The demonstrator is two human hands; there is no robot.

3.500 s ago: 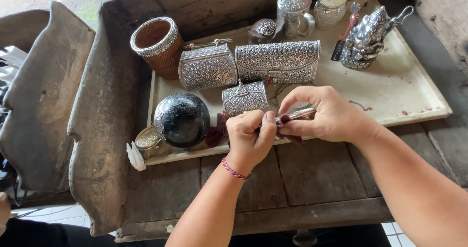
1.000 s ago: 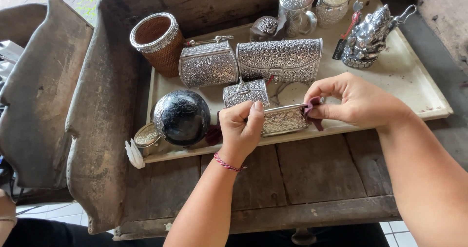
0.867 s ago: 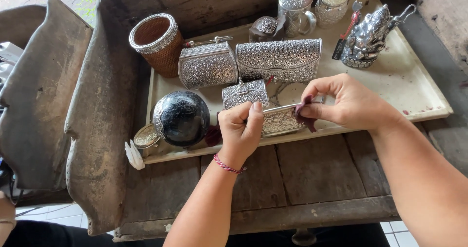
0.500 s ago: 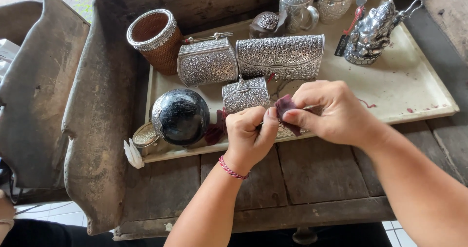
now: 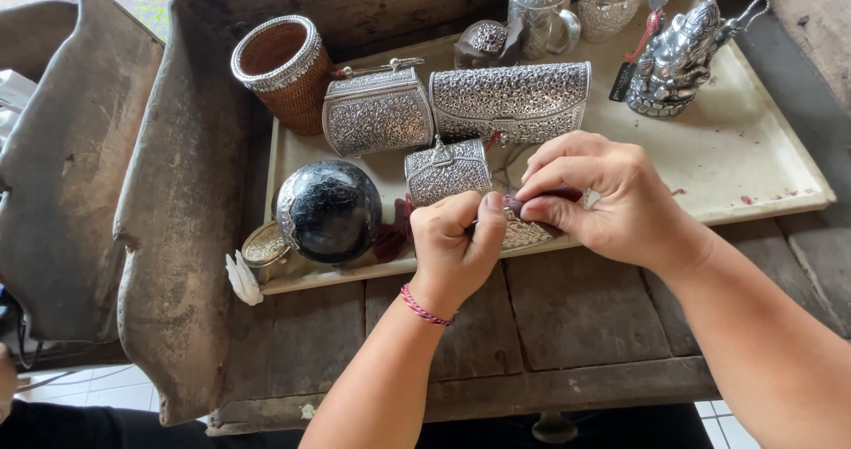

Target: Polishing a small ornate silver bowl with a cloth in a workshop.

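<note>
Nearest, the left hand [image 5: 454, 247] has its grip pinched on one end of a small embossed silver piece [image 5: 523, 232], held just above the near edge of the cream tray [image 5: 762, 161] on the wooden bench [image 5: 567, 316]. The right hand [image 5: 603, 196] has its grip closed on a dark red cloth [image 5: 532, 205] pressed against the piece. Judging by this, rubbing is under way; how much is left I cannot tell. The piece's long axis runs left to right, one end toward each hand, mostly hidden. Beyond stand a black sphere [image 5: 330, 210], a small silver box [image 5: 448, 170], two silver purses [image 5: 510, 101] and a woven cup [image 5: 282, 70]
</note>
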